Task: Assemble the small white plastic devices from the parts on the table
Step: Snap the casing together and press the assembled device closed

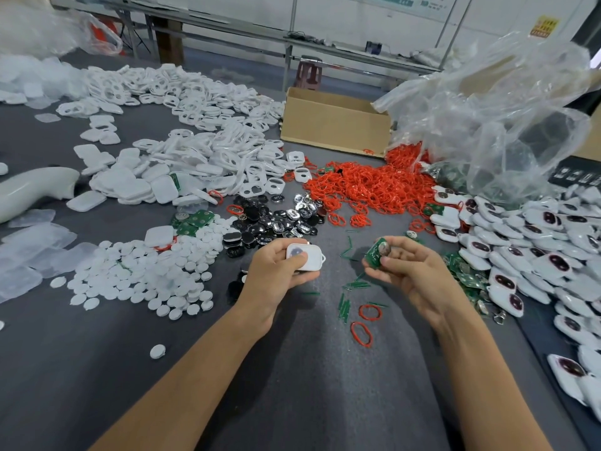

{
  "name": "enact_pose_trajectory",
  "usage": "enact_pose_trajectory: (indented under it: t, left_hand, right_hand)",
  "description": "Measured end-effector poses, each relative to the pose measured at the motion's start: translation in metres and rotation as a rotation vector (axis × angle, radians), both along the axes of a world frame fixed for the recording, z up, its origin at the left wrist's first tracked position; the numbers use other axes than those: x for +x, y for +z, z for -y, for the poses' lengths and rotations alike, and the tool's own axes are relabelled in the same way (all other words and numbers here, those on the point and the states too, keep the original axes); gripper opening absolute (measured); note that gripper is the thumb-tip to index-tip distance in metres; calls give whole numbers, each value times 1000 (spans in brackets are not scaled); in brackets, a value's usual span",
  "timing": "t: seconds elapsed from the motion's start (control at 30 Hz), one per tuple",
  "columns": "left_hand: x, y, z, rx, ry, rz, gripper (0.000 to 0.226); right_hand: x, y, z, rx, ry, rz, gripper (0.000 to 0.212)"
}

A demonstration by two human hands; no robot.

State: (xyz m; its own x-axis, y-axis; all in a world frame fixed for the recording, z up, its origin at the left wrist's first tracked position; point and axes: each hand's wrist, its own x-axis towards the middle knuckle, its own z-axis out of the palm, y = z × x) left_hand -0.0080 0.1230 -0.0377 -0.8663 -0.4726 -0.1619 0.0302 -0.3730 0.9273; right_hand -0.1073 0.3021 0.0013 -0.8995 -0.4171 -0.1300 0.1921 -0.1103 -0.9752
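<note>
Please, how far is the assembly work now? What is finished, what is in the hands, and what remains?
Done: a heap of assembled-looking white units lies at the right. In hand: the left hand holds a white shell; the right hand pinches a green circuit board, not yet fitted. Left: large piles of white frames, red rings and white discs.

Factory assembly bench: heaped white shells (195,164), red bands (367,187)

Mostly plastic on your matt grey cloth worktop (292,395).
You hold a smooth white plastic shell (307,259) and green circuit board (373,255) with shiny metal cell (384,248); rubbery red rings (357,187), glossy black pieces (279,220), crinkly clear bag (487,102), matt cardboard box (335,125).
</note>
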Motion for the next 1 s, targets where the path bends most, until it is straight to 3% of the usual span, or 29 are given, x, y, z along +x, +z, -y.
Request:
enact_pose_trajectory:
  t: [0.13, 0.3, 0.37, 0.43, 0.6, 0.73, 0.87, 1.0]
  left_hand:
    - [0, 0, 0, 9, -2, -10, 16]
    - [0, -1, 0, 15, -5, -12, 16]
    - [0, -1, 0, 14, -7, -14, 16]
    - [0, -1, 0, 18, -6, -18, 16]
    - [1, -1, 0, 16, -10, -19, 16]
    - [1, -1, 0, 18, -7, -19, 16]
    - [1, 0, 1, 21, -6, -19, 17]
    - [1, 0, 0, 7, -2, -15, 16]
  right_hand:
    - [-2, -3, 0, -9, 11, 30, 28]
    - [-5, -5, -2, -212, 91, 246, 35]
    - [-5, -6, -2, -192, 75, 215, 30]
    - [-5, -8, -2, -81, 4, 87, 24]
    - [-13, -12, -18, 468, -176, -308, 17]
    - [-16, -16, -24, 842, -192, -498, 24]
    - [-17, -18, -19, 957, -187, -549, 33]
    - [-16, -17, -13, 1000, -221, -569, 22]
